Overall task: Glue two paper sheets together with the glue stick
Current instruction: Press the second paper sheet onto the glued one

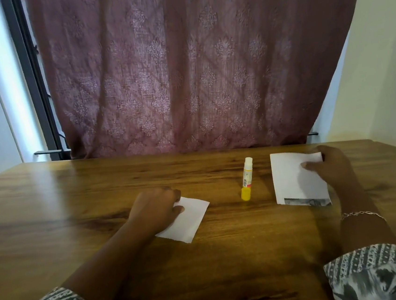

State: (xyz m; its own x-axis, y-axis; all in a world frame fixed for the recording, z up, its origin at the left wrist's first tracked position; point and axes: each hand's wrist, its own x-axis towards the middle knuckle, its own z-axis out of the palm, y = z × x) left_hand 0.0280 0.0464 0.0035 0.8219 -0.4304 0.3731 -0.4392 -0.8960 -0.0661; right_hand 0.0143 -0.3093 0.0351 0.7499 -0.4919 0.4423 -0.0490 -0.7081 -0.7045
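A small white paper sheet [189, 218] lies on the wooden table [75, 199], left of centre. My left hand [158, 209] pinches its upper left corner between thumb and curled fingers. A larger white paper sheet [290, 179] lies at the right, with a printed strip along its lower edge. My right hand [329, 163] grips its upper right corner, thumb on top. Between the two sheets stands the glue stick [247, 179], lying on the table with its white cap pointing away and its yellow base toward me. Neither hand touches it.
A dark pink patterned curtain [183, 66] hangs right behind the table's far edge. A window frame [33, 76] shows at the left, a pale wall at the right. My patterned sleeves lie near the table's front edge.
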